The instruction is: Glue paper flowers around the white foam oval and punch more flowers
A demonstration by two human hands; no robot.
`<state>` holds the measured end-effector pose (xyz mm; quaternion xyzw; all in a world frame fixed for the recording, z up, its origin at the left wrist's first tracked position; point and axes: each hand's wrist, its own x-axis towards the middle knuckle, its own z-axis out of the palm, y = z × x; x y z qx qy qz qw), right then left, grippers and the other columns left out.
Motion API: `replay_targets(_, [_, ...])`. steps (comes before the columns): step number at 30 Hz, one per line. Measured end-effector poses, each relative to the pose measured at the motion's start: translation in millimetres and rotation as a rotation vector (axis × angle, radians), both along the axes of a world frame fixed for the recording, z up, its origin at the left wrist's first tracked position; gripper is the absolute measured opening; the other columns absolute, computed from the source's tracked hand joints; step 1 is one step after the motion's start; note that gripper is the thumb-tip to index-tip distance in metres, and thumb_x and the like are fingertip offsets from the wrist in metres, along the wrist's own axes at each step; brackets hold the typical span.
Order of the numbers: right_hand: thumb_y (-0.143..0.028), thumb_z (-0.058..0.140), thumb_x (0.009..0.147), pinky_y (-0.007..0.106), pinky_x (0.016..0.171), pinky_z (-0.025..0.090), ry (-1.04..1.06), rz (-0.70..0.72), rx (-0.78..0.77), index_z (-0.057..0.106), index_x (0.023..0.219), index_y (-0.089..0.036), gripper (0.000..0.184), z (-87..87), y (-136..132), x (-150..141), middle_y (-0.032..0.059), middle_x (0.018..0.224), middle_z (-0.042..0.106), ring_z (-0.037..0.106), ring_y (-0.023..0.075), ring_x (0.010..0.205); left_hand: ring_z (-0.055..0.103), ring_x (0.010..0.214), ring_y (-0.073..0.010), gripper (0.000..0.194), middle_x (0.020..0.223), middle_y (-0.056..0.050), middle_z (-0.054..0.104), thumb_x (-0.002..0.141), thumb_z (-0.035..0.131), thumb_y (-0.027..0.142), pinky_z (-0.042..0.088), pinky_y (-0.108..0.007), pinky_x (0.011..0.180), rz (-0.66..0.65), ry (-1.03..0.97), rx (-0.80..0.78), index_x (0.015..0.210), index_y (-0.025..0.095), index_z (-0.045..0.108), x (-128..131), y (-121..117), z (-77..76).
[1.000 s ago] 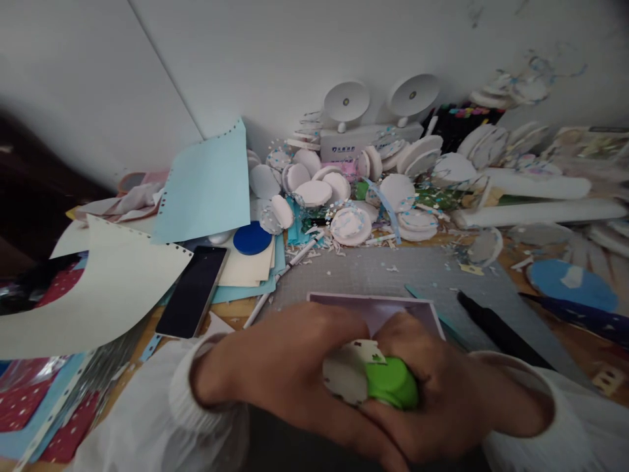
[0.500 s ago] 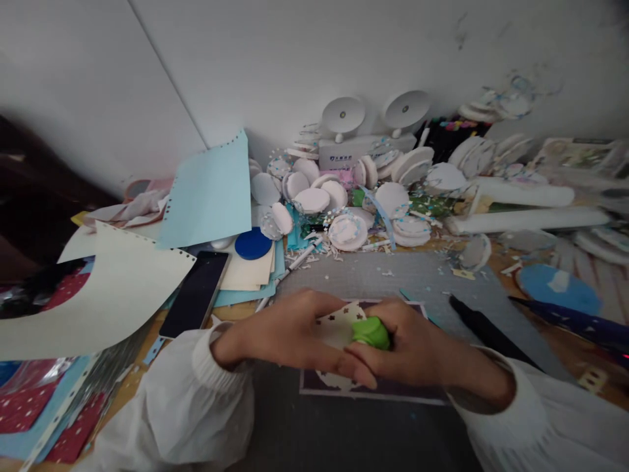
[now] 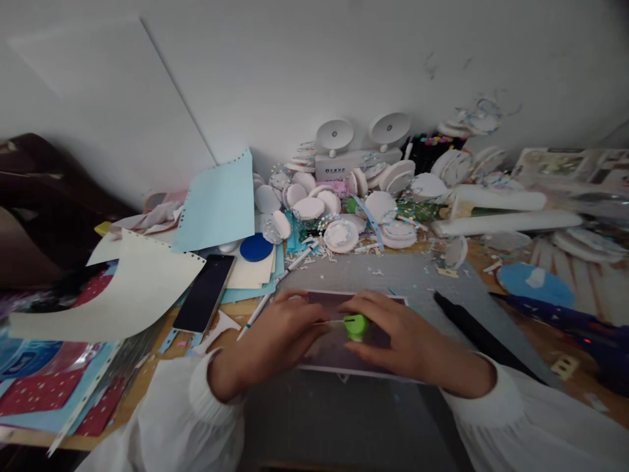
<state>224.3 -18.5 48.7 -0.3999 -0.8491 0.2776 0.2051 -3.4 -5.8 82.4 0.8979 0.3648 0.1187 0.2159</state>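
Note:
My left hand (image 3: 278,337) pinches a pale paper piece (image 3: 334,322), now seen nearly edge-on as a thin line. The paper runs to the slot of a small green craft punch (image 3: 356,326). My right hand (image 3: 405,331) closes round that punch, thumb below and fingers above. Both hands are over a shallow dark-purple tray with a pale rim (image 3: 366,374), which sits on the grey cutting mat (image 3: 314,419). How firmly the right fingertips press is hard to make out.
Behind lie many white discs (image 3: 341,235) with paper scraps. A phone (image 3: 204,293), blue disc (image 3: 256,247) and paper sheets (image 3: 216,210) are left. A black pen-like tool (image 3: 472,328), blue glue gun (image 3: 560,318) and white rolls (image 3: 511,223) are right.
The hands have moved farther from me and lower over the tray. The paper piece, earlier showing its face with star-shaped holes, has turned edge-on. The punch stays in my right hand.

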Motion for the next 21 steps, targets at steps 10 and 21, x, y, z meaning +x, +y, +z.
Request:
replay_targets(10, [-0.038, 0.068, 0.078, 0.029, 0.075, 0.053, 0.538, -0.131, -0.491, 0.054, 0.105, -0.020, 0.035, 5.7, 6, -2, 0.0052, 0.097, 0.065, 0.064, 0.0167, 0.088, 0.060, 0.100, -0.0213, 0.017, 0.087, -0.004, 0.069, 0.091, 0.052, 0.029, 0.045, -0.036, 0.096, 0.190, -0.159, -0.001, 0.090, 0.018, 0.065, -12, -9, -11.8])
replay_targets(21, [-0.027, 0.069, 0.078, 0.030, 0.075, 0.052, 0.338, -0.127, 0.008, 0.061, 0.103, -0.020, 0.027, -1.5, -1, -6, 0.0061, 0.096, 0.064, 0.062, 0.0189, 0.090, 0.064, 0.073, -0.0123, 0.013, 0.079, 0.001, 0.070, 0.091, 0.049, 0.016, 0.031, -0.042, 0.108, 0.092, -0.310, 0.029, 0.088, 0.019, 0.061, 2, -9, -20.2])
